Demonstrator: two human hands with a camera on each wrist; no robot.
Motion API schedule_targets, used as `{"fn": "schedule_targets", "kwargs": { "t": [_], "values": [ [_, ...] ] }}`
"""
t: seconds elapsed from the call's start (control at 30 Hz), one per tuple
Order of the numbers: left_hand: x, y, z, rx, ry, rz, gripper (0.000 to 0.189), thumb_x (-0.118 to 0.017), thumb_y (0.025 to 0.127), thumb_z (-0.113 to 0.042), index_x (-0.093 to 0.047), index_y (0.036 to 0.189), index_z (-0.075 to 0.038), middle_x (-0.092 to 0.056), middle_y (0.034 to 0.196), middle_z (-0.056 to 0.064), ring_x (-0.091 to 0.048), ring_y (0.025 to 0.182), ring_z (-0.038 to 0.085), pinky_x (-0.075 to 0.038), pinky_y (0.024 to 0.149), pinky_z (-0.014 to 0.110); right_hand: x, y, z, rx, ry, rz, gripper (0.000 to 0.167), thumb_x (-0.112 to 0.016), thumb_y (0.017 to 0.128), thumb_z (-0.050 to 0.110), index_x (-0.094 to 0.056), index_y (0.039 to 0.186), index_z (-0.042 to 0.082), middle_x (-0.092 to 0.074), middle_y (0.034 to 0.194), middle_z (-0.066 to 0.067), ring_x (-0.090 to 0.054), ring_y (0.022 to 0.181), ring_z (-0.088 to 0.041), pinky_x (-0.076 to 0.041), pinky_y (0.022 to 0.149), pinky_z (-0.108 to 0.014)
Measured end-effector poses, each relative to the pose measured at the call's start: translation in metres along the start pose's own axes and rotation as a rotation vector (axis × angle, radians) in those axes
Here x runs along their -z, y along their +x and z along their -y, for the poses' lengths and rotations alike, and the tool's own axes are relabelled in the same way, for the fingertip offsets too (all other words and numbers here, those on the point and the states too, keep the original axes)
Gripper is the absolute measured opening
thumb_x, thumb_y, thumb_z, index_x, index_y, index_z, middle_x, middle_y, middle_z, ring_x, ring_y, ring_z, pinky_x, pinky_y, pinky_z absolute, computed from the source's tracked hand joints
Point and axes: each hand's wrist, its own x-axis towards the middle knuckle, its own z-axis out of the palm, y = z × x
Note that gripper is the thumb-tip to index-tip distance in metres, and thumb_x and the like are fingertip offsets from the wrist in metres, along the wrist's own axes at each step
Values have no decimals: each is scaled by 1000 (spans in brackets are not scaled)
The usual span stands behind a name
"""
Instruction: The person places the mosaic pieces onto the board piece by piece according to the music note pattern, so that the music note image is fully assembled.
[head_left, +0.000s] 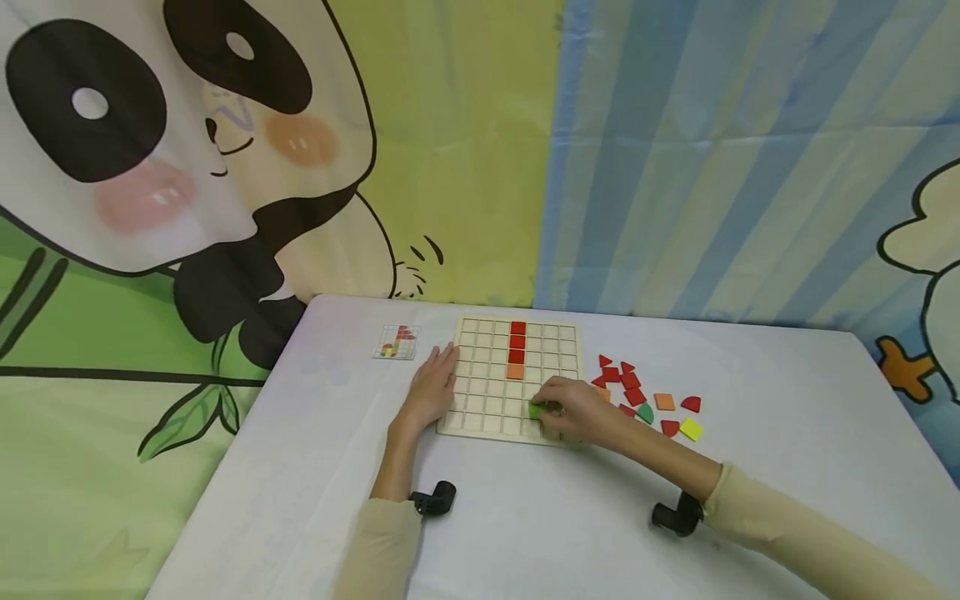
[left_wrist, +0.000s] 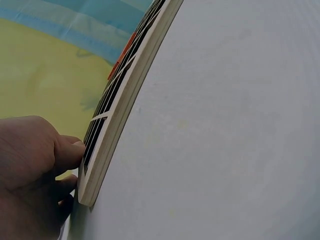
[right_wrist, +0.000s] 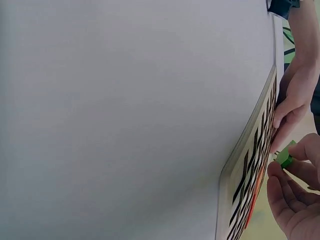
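Note:
A wooden grid board [head_left: 480, 408] lies on the table, with a column of three red square tiles [head_left: 517, 342] and an orange square tile [head_left: 515, 372] below them in its cells. My right hand [head_left: 577, 408] holds a green tile [head_left: 535, 411] over the lower right part of the board. In the right wrist view, thumb and fingers pinch that green tile [right_wrist: 285, 157] above the board surface. My left hand [head_left: 432, 385] rests at the board's left edge, fingers extended. The left wrist view shows its thumb touching the board's edge [left_wrist: 115, 120].
Loose red tiles [head_left: 634, 396], an orange square [head_left: 664, 402], a green rounded piece [head_left: 645, 412] and a yellow square [head_left: 692, 429] lie right of the board. A small pattern card [head_left: 396, 342] lies left of it. A printed curtain [head_left: 480, 167] hangs behind the white table [head_left: 525, 517].

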Motion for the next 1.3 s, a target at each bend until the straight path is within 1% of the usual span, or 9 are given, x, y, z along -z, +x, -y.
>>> {"fn": "schedule_targets", "kwargs": {
  "t": [0.17,0.3,0.37,0.5,0.8,0.9,1.07,1.17,1.3],
  "values": [
    [-3,2,1,-8,-12,-13,53,-41,109,-8,-33,160,-1,-22,172,12,-9,162,34,-9,131,56,-9,27,3,16,0,-11,13,-72,92,2,-79,102,-3,-75,95,-11,-65,79,-15,-54,66,-19],
    [-4,2,3,-6,-5,-20,52,-41,109,-8,-33,160,-1,-23,172,12,-10,162,35,-9,131,56,-14,37,3,26,-15,6,14,-70,94,0,-80,102,-4,-71,88,-10,-57,72,-10,-48,61,-17],
    [-4,2,2,-3,-5,-15,52,-41,109,-8,-33,160,-1,-22,172,12,-9,162,34,-9,131,55,-16,38,3,33,-18,10,14,-69,94,-1,-80,103,-6,-68,86,-10,-54,70,-10,-47,60,-17],
    [-3,1,1,-2,3,-9,53,-41,109,-8,-33,161,-2,-22,172,11,-9,162,34,-9,131,55,-16,39,4,45,-31,5,15,-70,95,0,-79,105,-7,-67,86,-10,-55,70,-9,-48,60,-16],
    [-2,2,0,-4,9,-9,53,-42,109,-7,-33,160,-1,-22,172,12,-9,162,35,-9,131,56,-14,46,0,32,-48,-1,16,-70,95,-2,-78,107,-8,-63,84,-10,-55,70,-13,-46,61,-16],
    [-1,0,0,1,1,-9,53,-42,109,-7,-33,160,-1,-22,172,12,-9,162,34,-9,131,55,-13,49,-1,27,-56,8,15,-70,95,-2,-79,106,-7,-62,84,-8,-56,72,-12,-47,62,-16],
    [-2,1,1,-9,-13,-7,53,-41,109,-7,-33,160,-1,-23,172,13,-9,162,35,-9,131,55,-10,50,-1,6,-60,35,17,-70,95,-1,-79,109,-5,-61,83,-8,-52,70,-11,-43,60,-16],
    [-2,1,0,-9,-21,-9,53,-41,109,-7,-33,160,-1,-23,172,13,-9,162,35,-8,131,56,-10,52,-1,-6,-69,45,17,-71,95,1,-78,109,-5,-63,85,-9,-55,71,-13,-45,61,-18],
    [-1,-1,0,-8,-27,-14,53,-42,109,-7,-32,160,-1,-22,172,13,-9,162,35,-8,131,56,-13,54,-1,-24,-99,52,12,-74,93,3,-79,102,-2,-66,90,-7,-64,80,-18,-53,69,-22]
  ]
}}
